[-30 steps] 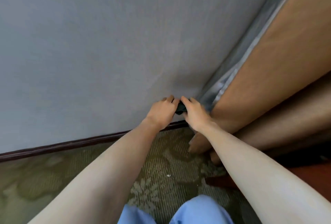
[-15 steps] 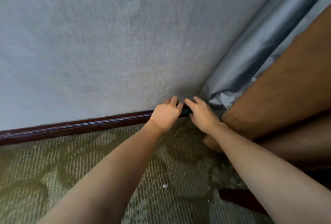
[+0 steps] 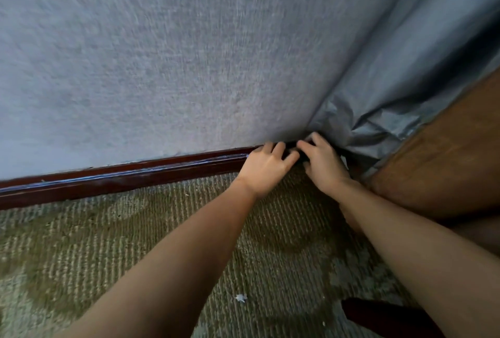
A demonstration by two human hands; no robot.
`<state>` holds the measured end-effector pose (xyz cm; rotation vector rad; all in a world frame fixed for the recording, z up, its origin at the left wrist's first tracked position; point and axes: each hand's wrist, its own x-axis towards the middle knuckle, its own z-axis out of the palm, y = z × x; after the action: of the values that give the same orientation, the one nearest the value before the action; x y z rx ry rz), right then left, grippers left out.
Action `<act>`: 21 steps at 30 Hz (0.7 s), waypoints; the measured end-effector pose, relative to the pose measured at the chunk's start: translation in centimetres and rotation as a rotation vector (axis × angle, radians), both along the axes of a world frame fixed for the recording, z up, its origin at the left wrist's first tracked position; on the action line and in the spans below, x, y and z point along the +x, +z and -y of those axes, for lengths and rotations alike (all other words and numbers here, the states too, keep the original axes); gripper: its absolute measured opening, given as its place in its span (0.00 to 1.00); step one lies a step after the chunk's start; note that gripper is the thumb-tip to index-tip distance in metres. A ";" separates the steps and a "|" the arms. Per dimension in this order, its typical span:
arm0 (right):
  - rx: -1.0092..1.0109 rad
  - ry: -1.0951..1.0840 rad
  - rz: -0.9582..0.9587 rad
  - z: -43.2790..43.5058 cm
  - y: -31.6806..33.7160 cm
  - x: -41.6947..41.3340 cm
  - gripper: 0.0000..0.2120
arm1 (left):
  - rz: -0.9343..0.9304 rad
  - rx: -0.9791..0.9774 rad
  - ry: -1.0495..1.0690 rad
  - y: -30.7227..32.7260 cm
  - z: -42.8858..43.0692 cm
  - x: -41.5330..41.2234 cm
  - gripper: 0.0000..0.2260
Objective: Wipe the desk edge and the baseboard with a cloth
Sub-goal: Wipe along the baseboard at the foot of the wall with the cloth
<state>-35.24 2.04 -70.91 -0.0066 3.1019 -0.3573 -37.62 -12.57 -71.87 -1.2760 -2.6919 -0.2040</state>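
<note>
Both hands had dropped lower since a moment before: the left hand and right hand now pressed side by side on the baseboard at the wall's corner, beside the curtain. Their fingers curled over a dark cloth, mostly hidden between them; more baseboard showed than before.

Glossy dark baseboard; cloth barely visible.
</note>
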 end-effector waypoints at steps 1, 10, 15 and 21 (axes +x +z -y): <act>0.025 -0.002 0.000 -0.3 -0.3 0.0 0.17 | -0.043 0.014 -0.014 -0.2 -0.2 0.1 0.17; 0.135 -0.055 -0.029 -2.1 -1.4 0.0 0.15 | -0.199 0.051 -0.045 -2.0 -2.7 -0.7 0.16; 0.059 -0.148 -0.074 -2.9 -1.8 -1.0 0.13 | -0.219 0.030 -0.037 -1.8 -3.9 -1.7 0.16; -0.019 -0.257 -0.106 -3.5 -2.7 -1.5 0.10 | -0.238 0.006 -0.058 -1.9 -5.5 -1.8 0.15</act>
<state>-36.78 5.54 -73.63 0.3889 3.2081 -0.4041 -39.40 -7.07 -73.73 -1.2878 -2.4552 -0.0614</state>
